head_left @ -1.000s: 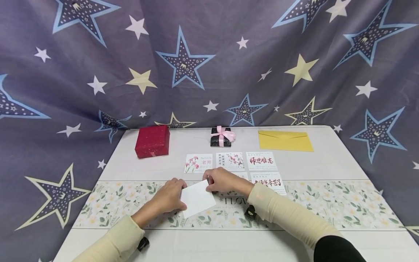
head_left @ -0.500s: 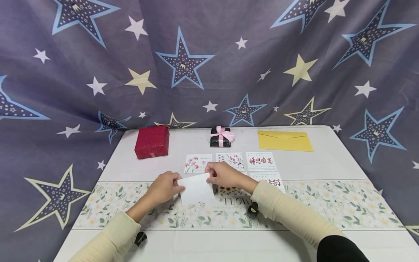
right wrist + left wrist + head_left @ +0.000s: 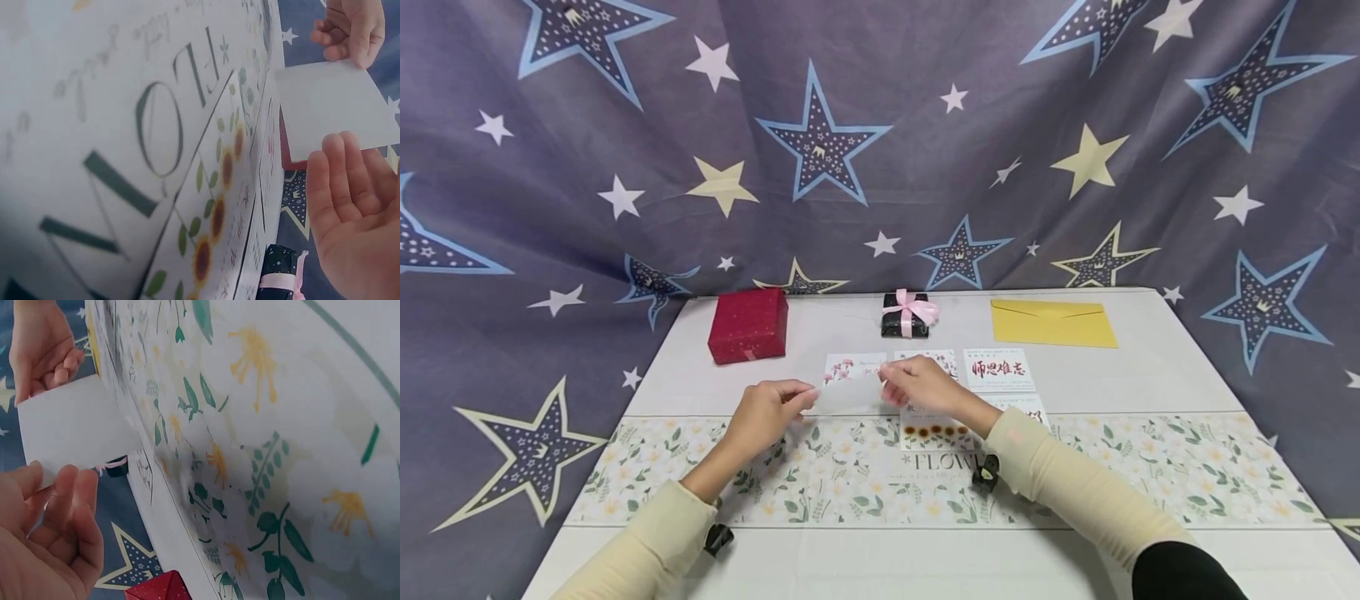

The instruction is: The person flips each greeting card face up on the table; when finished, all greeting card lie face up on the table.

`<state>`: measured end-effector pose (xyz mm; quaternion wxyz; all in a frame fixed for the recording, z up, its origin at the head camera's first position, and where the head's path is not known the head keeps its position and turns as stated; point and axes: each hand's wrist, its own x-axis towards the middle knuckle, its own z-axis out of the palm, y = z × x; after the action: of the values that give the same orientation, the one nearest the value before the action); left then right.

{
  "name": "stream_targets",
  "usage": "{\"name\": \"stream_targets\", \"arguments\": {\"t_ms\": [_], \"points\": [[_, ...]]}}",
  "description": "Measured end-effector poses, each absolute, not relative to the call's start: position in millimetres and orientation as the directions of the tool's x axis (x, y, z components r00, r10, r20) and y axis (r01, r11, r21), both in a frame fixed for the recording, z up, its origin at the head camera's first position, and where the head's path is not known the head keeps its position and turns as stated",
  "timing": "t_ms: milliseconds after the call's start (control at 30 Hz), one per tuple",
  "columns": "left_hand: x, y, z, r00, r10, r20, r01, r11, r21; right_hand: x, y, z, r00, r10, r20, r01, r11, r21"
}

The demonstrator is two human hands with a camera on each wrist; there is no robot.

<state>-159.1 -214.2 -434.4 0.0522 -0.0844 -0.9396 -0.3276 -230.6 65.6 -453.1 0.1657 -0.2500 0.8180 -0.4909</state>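
A plain white card (image 3: 850, 397) is held up above the table between both hands, its blank face showing and tilted steeply in the head view. My left hand (image 3: 766, 418) pinches its left edge between thumb and fingers. At the opposite edge, my right hand (image 3: 929, 387) pinches a corner. The left wrist view shows the blank card (image 3: 78, 428) spanning the two hands. Beneath and beyond it lie printed cards: a carnation card (image 3: 842, 368), a blossom card (image 3: 945, 360), partly covered by the right hand, and a sunflower card (image 3: 936, 435). What is printed on the held card's far side is hidden.
Two cards with red writing, an upper one (image 3: 998, 369) and a lower one (image 3: 1033, 408), lie at the right. Along the back stand a red box (image 3: 748, 325), a black gift box (image 3: 906, 315) with pink ribbon, and a yellow envelope (image 3: 1054, 323). A star-patterned curtain (image 3: 880, 167) hangs behind.
Both hands have lifted the white card off the table and moved it away toward the back. It has tilted from nearly flat to steep, and the sunflower card now shows more.
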Motion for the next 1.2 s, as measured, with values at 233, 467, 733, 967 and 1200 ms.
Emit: {"name": "stream_targets", "arguments": {"t_ms": [233, 467, 733, 967, 1200], "points": [[-161, -215, -434, -0.992, 0.086, 0.09, 0.124, 0.763, 0.635, -232, 65, -456, -0.818, -0.575, -0.02, -0.233, 0.364, -0.902], [-161, -214, -435, -0.989, 0.148, 0.013, 0.124, 0.767, 0.629, -227, 63, -458, -0.797, -0.604, -0.004, -0.34, 0.454, -0.823], [-161, -213, -444, -0.972, 0.225, -0.075, 0.139, 0.799, 0.585, -222, 63, -459, -0.768, -0.638, -0.052, -0.393, 0.533, -0.749], [-160, -209, -451, -0.953, 0.272, -0.135, 0.164, 0.834, 0.527, -221, 62, -462, -0.72, -0.692, -0.047, -0.464, 0.53, -0.71], [-159, -205, -457, -0.941, 0.299, -0.158, 0.191, 0.855, 0.483, -220, 62, -469, -0.701, -0.708, -0.089, -0.473, 0.554, -0.685]]}}
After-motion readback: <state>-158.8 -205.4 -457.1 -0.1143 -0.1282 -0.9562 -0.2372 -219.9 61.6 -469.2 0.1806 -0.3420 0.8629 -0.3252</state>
